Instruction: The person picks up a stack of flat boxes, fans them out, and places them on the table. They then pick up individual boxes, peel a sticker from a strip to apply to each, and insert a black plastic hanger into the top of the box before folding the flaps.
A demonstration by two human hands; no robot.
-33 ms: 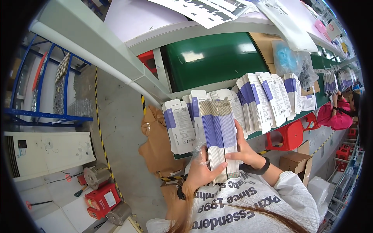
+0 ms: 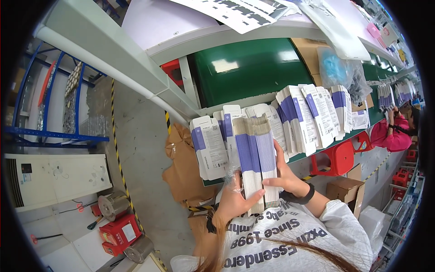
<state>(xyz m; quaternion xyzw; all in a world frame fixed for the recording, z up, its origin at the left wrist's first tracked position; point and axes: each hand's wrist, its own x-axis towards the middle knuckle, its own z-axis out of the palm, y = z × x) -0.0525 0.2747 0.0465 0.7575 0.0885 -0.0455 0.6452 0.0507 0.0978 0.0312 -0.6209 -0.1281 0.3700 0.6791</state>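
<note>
Left hand (image 2: 232, 200) and right hand (image 2: 290, 179) grip a carton stack (image 2: 248, 156) near centre; other cartons (image 2: 297, 120) line the worktop (image 2: 253, 68) right of centre.

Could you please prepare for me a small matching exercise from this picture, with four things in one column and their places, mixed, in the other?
Column 1
1. Stacked flat cartons
2. Nearest red plastic stool
3. Blue metal rack
4. Transparent bag with blue contents

Column 2
A. Far left, across the striped floor tape
B. Beyond the carton rows on the green bench
C. Between the left hand and the right hand
D. At the bench's near edge, right of the hands

Pairs: 1-C, 2-D, 3-A, 4-B
</note>
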